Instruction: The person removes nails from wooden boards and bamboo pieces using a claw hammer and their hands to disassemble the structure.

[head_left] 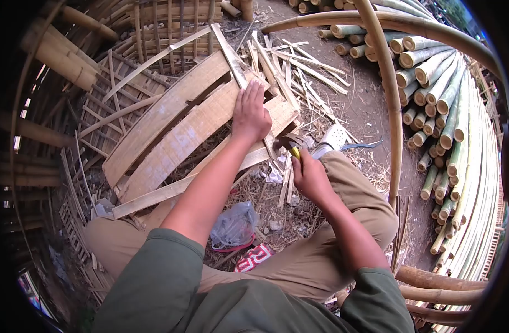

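My left hand [251, 115] lies flat with fingers stretched out, pressing on a thin wooden slat [228, 54] that crosses the end of several wider planks [179, 143]. In my right hand [311, 178] is a hammer [288, 142], gripped by its yellow and black handle. The hammer's head is close to the planks' right end, just below my left hand. A narrow wooden strip [154, 195] runs along the planks' near side. Whatever lies under my left palm is hidden.
Loose wood strips [315, 69] are scattered beyond the planks. Stacked bamboo poles [446, 102] fill the right side, behind a curved bamboo pole [388, 83]. A clear plastic bag [235, 225] and a red and white packet [254, 258] lie between my legs.
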The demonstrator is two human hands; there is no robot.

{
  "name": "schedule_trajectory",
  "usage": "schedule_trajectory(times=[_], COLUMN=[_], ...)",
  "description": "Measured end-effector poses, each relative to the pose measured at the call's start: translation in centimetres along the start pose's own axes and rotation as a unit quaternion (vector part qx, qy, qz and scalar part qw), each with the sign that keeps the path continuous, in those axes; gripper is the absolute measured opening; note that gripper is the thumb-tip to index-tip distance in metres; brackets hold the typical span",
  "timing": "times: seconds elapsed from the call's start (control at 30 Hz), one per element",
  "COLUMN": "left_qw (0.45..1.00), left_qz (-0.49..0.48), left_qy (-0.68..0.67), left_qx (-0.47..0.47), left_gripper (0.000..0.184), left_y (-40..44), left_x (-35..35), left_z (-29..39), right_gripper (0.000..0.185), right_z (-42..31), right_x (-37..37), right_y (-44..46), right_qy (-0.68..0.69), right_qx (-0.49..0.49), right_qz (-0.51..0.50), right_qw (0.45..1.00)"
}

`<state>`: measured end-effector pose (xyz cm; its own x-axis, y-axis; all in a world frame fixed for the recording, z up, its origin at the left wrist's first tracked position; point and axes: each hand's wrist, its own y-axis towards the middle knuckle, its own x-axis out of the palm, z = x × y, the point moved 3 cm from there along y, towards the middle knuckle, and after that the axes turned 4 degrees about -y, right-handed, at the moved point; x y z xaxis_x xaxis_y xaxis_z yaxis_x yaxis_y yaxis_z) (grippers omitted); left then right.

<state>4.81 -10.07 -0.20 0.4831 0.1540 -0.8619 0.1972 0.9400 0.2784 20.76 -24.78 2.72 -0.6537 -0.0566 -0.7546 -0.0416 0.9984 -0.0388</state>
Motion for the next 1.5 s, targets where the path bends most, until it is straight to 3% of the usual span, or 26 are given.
schedule_trajectory(times=[0.13, 0.2, 0.23, 0.27, 0.37, 0.4, 0.47, 0.57, 0.6, 0.67, 0.7, 0.77, 0.87, 0.9, 0.97, 1.13, 1.2, 1.27, 1.33, 1.5], left_qw=[0.999, 1.0, 1.0, 1.0, 1.0, 1.0, 0.999, 0.999, 0.999, 0.999, 0.999, 0.998, 0.995, 0.995, 0.989, 0.992, 0.997, 0.998, 0.996, 0.995], left_qz=[-0.018, -0.007, -0.001, -0.003, 0.0, -0.006, -0.004, 0.026, 0.023, 0.028, 0.03, 0.041, 0.069, 0.07, 0.09, 0.089, 0.058, 0.032, 0.071, 0.066], left_qy=[0.028, 0.024, 0.022, 0.022, 0.021, 0.024, 0.028, 0.018, 0.017, -0.006, -0.006, -0.052, -0.069, -0.069, -0.116, -0.081, -0.007, 0.009, 0.051, 0.066], left_qx=[-0.003, -0.003, -0.003, -0.006, 0.015, 0.014, 0.017, 0.022, 0.02, 0.015, 0.017, 0.013, 0.011, 0.012, 0.007, -0.024, -0.052, -0.058, -0.031, -0.047], left_gripper=[0.065, 0.064, 0.063, 0.063, 0.063, 0.063, 0.064, 0.062, 0.062, 0.062, 0.062, 0.06, 0.057, 0.057, 0.054, 0.054, 0.056, 0.058, 0.058, 0.057], left_y=[0.0, 0.1, -0.1, -0.2, -0.4, -0.3, 0.4, 0.1, 0.0, 0.1, 0.1, 0.3, 0.4, 0.3, 0.4, 2.7, 3.9, 4.2, 3.3, 3.6], left_x=[0.2, 0.1, 0.2, 0.2, 0.2, 0.2, 0.2, 0.7, 0.7, 0.3, 0.2, 0.1, 0.1, 0.2, 0.1, -0.3, -0.2, 0.3, 0.5, 0.6], left_z=[0.0, 0.1, 0.1, -0.1, -0.2, -0.2, -0.2, -0.4, -0.4, -0.3, -0.4, -0.6, -0.9, -1.0, -1.2, -1.9, -2.1, -2.0, -1.3, -1.4], right_gripper=[0.022, 0.021, 0.011, 0.008, 0.021, 0.023, 0.02, 0.018, 0.026, 0.034, 0.034, 0.038, 0.039, 0.039, 0.039, 0.04, 0.04, 0.036, 0.03, 0.028], right_z=[-0.4, -1.7, -1.3, 0.9, 2.2, 1.5, 0.4, 0.6, 0.1, 2.4, 2.2, 2.3, 2.5, 1.1, 1.0, -0.6, -1.5, -2.2, -2.0, 0.1], right_x=[-0.5, -2.7, -2.8, -1.3, 3.6, 3.5, 2.4, 1.3, 0.7, 2.2, 2.1, 2.9, 3.6, 2.6, 3.1, 2.0, 0.6, -1.2, -2.2, 0.0], right_y=[-0.6, -1.2, -1.5, -2.4, -2.4, -2.3, -1.8, -0.6, -0.3, 1.1, 1.6, 2.4, 3.3, 3.3, 3.9, 6.6, 7.2, 7.5, 7.1, 4.5], right_qy=[-0.02, 0.04, 0.058, 0.071, -0.068, -0.046, -0.058, 0.077, 0.098, 0.059, 0.06, 0.128, 0.187, 0.191, 0.162, 0.138, 0.094, 0.007, -0.007, -0.021], right_qx=[-0.061, -0.117, -0.179, -0.163, -0.047, -0.063, -0.034, 0.004, 0.034, -0.019, -0.019, 0.117, 0.103, 0.142, 0.123, 0.114, 0.081, -0.01, 0.01, -0.046], right_qz=[0.059, 0.19, 0.265, 0.291, -0.028, -0.034, -0.006, 0.126, 0.134, 0.172, 0.175, 0.048, 0.045, 0.016, 0.03, 0.053, 0.073, 0.154, 0.139, 0.083], right_qw=[0.996, 0.974, 0.946, 0.94, 0.996, 0.996, 0.998, 0.989, 0.986, 0.983, 0.982, 0.984, 0.976, 0.971, 0.979, 0.982, 0.99, 0.988, 0.99, 0.995])
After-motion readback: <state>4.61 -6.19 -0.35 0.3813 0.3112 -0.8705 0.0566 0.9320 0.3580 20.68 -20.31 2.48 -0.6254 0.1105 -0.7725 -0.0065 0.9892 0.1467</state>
